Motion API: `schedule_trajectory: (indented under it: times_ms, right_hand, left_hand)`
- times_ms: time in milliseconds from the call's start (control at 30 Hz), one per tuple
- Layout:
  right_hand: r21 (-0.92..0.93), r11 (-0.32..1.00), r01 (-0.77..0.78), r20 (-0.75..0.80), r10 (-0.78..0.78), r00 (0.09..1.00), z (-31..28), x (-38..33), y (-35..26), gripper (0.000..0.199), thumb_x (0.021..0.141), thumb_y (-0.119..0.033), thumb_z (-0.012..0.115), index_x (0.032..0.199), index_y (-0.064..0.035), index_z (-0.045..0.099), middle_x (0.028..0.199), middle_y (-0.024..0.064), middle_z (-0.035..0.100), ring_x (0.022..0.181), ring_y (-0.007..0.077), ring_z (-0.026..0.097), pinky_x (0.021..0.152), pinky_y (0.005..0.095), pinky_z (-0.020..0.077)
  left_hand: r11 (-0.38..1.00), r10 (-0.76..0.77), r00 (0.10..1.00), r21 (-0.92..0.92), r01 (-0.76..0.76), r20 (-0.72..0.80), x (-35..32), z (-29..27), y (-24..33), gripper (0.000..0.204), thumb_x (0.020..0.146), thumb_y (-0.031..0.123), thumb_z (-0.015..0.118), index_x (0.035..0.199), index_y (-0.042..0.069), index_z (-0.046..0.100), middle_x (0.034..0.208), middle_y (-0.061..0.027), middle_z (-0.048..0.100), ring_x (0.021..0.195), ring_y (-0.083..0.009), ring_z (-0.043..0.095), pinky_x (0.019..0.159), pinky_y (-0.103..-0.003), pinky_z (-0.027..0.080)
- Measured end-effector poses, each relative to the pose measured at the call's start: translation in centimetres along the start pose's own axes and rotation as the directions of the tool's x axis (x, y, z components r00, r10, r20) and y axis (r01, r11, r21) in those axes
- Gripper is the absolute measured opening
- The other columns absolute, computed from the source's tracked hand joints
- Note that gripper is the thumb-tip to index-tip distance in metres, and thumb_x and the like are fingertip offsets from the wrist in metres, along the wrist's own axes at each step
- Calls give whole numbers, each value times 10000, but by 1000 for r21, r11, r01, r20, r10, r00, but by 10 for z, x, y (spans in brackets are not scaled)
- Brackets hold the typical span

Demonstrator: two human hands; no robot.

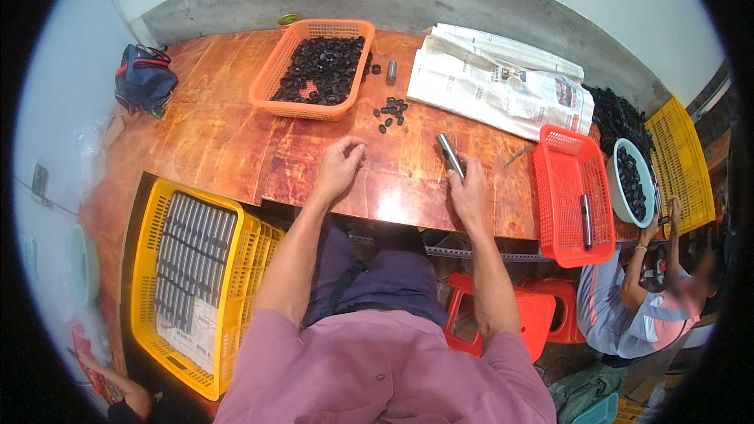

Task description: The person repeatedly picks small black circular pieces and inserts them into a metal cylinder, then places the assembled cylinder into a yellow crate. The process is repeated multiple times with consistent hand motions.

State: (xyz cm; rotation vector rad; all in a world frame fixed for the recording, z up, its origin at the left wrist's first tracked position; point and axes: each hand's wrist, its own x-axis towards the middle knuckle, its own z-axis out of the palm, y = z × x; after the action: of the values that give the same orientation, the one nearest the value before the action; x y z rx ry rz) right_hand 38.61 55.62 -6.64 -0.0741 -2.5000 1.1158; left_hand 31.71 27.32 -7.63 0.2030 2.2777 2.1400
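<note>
My right hand [470,195] grips a short silver metal tube [448,151], tilted with its far end pointing up and left above the table. My left hand [339,168] is held over the table's near edge with its fingers curled together; whether something small is inside them is hidden. Beyond my hands lies a loose group of small black caps [390,111]. A short grey metal cylinder [391,72] stands behind those caps. Farther back, an orange basket [306,111] holds a heap of similar black pieces.
Newspapers [471,86] cover the back right. A red basket [554,188] holding one metal tube stands right, beside a pale bowl [616,177] of black pieces. A yellow crate [149,196] of tubes is at left. A co-worker [652,310] sits at right; another person's arm [118,385] shows lower left.
</note>
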Motion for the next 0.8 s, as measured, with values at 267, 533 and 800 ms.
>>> schedule_trajectory:
  times_ms: [267, 533, 800]
  right_hand:
    - [-329, 917, 226, -73, -263, 962, 16, -4, -3, 391, 851, -95, 659, 1223, 7, 592, 1039, 242, 616, 992, 420, 581, 875, 513, 459]
    - [-376, 908, 187, -120, -247, 961, 21, 1, -1, 337, 858, -121, 694, 1158, 2, 602, 1028, 230, 625, 1001, 417, 586, 880, 511, 456]
    - [-401, 902, 158, -98, -214, 972, 18, 0, -11, 355, 861, -118, 683, 1183, 7, 603, 1038, 223, 620, 1010, 411, 587, 892, 503, 450]
  left_hand:
    - [998, 38, 999, 39, -39, 16, 0, -4, -4, 154, 999, 118, 606, 1046, -15, 668, 844, -21, 665, 760, -101, 606, 681, -263, 492]
    - [992, 13, 999, -128, -8, 38, 0, -5, -11, 142, 1006, 111, 598, 1051, -1, 672, 867, -13, 661, 763, -92, 593, 683, -250, 483]
    - [995, 104, 994, -5, -104, -22, -2, -5, -11, 174, 982, 134, 638, 1038, -19, 699, 831, -36, 678, 755, -93, 606, 688, -282, 504]
